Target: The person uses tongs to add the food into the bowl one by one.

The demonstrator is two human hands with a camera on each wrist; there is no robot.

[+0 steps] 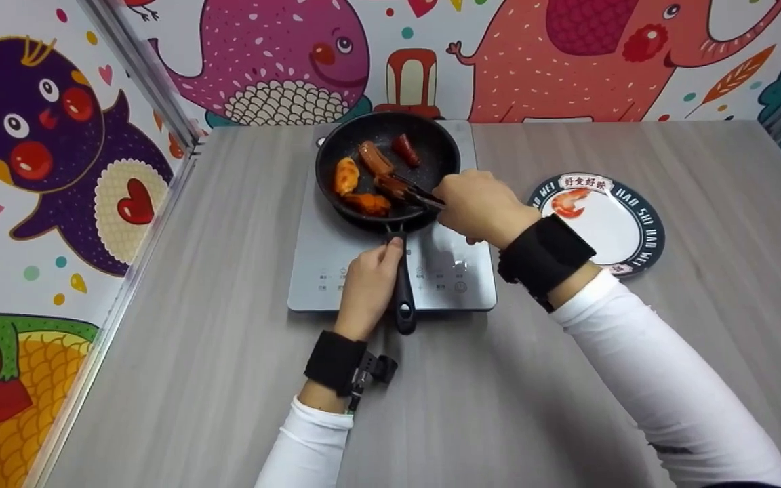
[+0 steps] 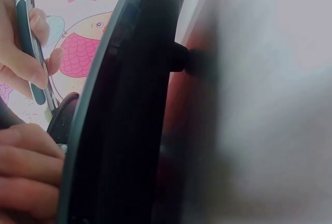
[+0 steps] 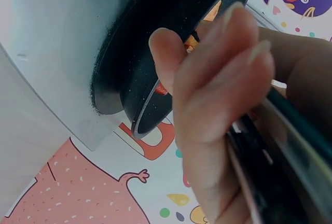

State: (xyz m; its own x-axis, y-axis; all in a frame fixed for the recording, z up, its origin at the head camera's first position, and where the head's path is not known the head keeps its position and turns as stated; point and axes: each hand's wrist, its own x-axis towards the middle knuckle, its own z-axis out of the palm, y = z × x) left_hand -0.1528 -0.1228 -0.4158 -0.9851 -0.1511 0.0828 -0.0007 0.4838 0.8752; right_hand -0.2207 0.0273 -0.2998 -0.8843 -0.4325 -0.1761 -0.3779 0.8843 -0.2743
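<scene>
My left hand [image 1: 370, 285] grips the black handle of a frying pan [image 1: 434, 139], thumb along the top. Above the pan's right side, my right hand [image 1: 478, 203] holds tongs [image 1: 421, 196], their dark ends down among the food. The left wrist view shows the tongs' metal arms with dark grips [image 2: 25, 32]. Inside the pan lie a brown scored sausage [image 1: 375, 159], a dark red sausage piece [image 1: 405, 150], and two orange-browned pieces that look like chicken wings [image 1: 346, 176]. The tongs' tips overlap a brown piece near the middle; I cannot tell whether they pinch it.
Under the pan is a silver induction cooker [image 1: 316, 271] with touch controls at its front. A dark-rimmed oval plate [image 1: 651, 230] with a shrimp picture stands to the right, partly behind the right wrist. Cartoon-printed walls [image 1: 282, 41] close off the back and left of the wood-grain table [image 1: 214, 305].
</scene>
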